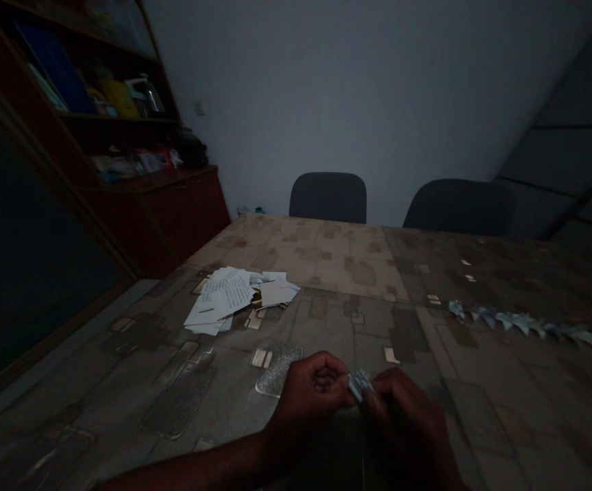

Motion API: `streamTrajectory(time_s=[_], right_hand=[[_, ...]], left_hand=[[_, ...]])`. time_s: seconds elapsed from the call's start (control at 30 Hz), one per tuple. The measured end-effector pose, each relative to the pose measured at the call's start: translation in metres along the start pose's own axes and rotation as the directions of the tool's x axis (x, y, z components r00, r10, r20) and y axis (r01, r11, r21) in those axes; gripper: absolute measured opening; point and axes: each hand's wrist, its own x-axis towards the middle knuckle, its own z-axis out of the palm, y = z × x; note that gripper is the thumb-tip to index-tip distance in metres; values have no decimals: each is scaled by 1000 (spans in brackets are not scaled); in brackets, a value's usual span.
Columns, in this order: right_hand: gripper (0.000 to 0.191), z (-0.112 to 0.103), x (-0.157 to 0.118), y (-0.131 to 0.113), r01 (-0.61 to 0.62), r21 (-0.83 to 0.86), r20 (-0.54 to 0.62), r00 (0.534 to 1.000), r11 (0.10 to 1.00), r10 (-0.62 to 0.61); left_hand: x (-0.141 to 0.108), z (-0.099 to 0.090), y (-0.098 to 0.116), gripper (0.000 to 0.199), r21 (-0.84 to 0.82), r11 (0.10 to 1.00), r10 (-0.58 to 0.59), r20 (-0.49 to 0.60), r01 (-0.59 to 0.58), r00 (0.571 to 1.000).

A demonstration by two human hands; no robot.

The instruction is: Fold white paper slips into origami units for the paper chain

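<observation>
Between my two hands, just above the near edge of the table, is a small folded piece of paper (360, 385), pale with creased layers. My left hand (312, 389) pinches its left side between thumb and forefinger, the other fingers curled in. My right hand (408, 409) grips the right side with its fingers closed; part of that hand is lost in shadow. A pile of paper sheets and pieces (227, 296), some printed, lies beyond my left hand. Off to the right, a row of small folded paper shapes (524, 322) with pointed tips stretches across the table.
The table (321, 259) wears a patterned cover with rectangles. Two dark chairs (327, 198) stand at its far side, before a pale wall. A wooden cabinet (173, 211) with loaded shelves rises at the left. The room is dim.
</observation>
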Motion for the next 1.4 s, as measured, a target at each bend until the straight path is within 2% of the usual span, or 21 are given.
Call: streamTrajectory(time_s=[0.1, 0.23, 0.33, 0.4, 0.5, 0.57, 0.73, 1.03, 1.17, 1.4], right_hand=[[24, -1, 0, -1, -84, 7, -14, 996, 996, 84], [24, -1, -1, -2, -200, 47, 27, 980, 979, 199], [25, 1, 0, 1, -293, 81, 55, 956, 953, 289], [26, 2, 1, 3, -363, 116, 67, 932, 925, 357], [28, 3, 2, 5, -447, 196, 92, 895, 873, 437], [29, 3, 2, 6, -490, 251, 118, 871, 835, 476], [29, 2, 4, 6, -541, 339, 183, 840, 770, 510], [32, 2, 7, 5, -553, 470, 251, 831, 688, 496], [34, 3, 7, 4, -578, 498, 269, 811, 646, 519], [34, 5, 7, 2, -576, 482, 277, 815, 661, 508]], left_hand=[[2, 0, -3, 9, 4, 1000, -5, 8, 5, 1000], [3, -2, -7, 13, -20, 1000, -8, 36, 8, 999], [2, -3, -6, 14, -57, 998, -13, 62, 16, 998], [2, -3, -4, 14, -112, 994, 28, 91, -18, 995], [1, -3, -1, 36, -189, 978, 112, 139, -84, 984], [0, -2, -1, 45, -197, 977, 116, 177, -81, 977], [0, -1, 0, 30, -156, 987, 51, 170, -25, 984], [5, -3, -5, 30, -253, 967, 79, 185, -30, 980], [4, -4, -6, 30, -237, 971, 77, 186, -32, 980], [5, -1, -7, 26, -198, 979, 70, 128, -44, 989]])
